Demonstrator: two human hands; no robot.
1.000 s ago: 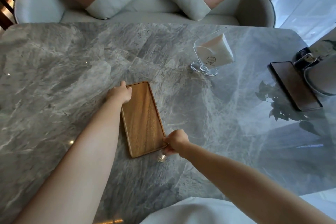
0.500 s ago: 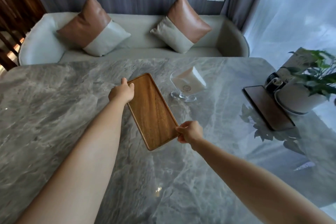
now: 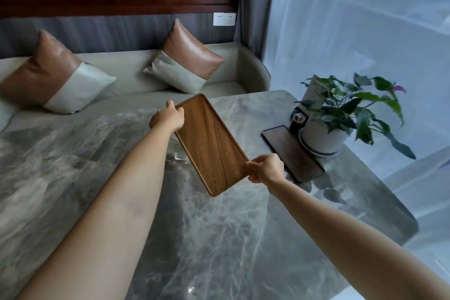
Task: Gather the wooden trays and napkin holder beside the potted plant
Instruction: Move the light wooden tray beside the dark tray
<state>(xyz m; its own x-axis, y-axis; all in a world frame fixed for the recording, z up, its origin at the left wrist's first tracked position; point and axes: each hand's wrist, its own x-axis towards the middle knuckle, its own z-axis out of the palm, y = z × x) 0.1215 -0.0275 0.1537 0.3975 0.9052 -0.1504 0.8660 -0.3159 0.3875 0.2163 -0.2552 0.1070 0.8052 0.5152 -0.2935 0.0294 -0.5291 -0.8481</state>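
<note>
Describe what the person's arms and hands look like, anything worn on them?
Both arms are bare all the way to the frame edge: no sleeves are in view. The left hand and right hand wear no gloves, and no rings, watch or bracelets show on the fingers or wrists. Nails look short and unpainted, though they are small in this view.

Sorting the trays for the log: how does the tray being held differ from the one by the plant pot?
The held tray is lighter brown, lifted and tilted between the left hand and right hand. The dark tray lies flat on the table beside the potted plant. Both are long, rimmed rectangles.
</note>
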